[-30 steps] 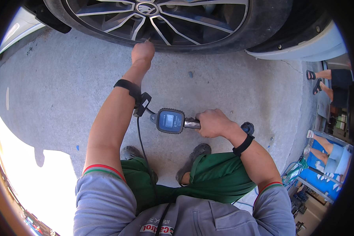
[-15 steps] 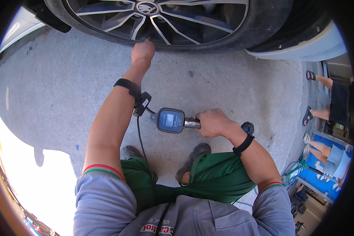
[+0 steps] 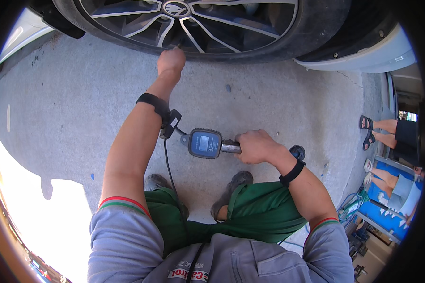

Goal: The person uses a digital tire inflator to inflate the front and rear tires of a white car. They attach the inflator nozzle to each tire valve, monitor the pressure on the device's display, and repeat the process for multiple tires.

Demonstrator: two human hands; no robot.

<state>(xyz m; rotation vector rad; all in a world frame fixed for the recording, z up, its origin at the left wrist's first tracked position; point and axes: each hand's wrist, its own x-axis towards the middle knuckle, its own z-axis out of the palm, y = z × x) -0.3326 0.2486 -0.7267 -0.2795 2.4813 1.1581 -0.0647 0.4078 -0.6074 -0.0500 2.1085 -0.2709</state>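
My left hand (image 3: 171, 62) is closed at the lower edge of the car wheel (image 3: 184, 29), beside the rim between two spokes. A small dark tip shows past its fingers, and the rest of what it grips is hidden. My right hand (image 3: 258, 146) wraps round the metal handle of a tire inflator gauge (image 3: 205, 143), held level above the floor. The gauge has a square dark-blue face with a small lit screen and a ribbed black rim. From its left side a short dark hose runs under my left wrist and out of sight.
The black tire (image 3: 311, 40) and white bodywork (image 3: 382, 54) fill the top. A black box (image 3: 171, 124) on my left wrist trails a cable (image 3: 170, 170) toward my body. At the right are two people's legs (image 3: 385, 126), a blue board (image 3: 380, 214) and a green tool (image 3: 354, 205). Concrete floor (image 3: 71, 104) lies around.
The person at the upper right has brought their sandalled feet closer together. My hands and the gauge stay almost where they were.
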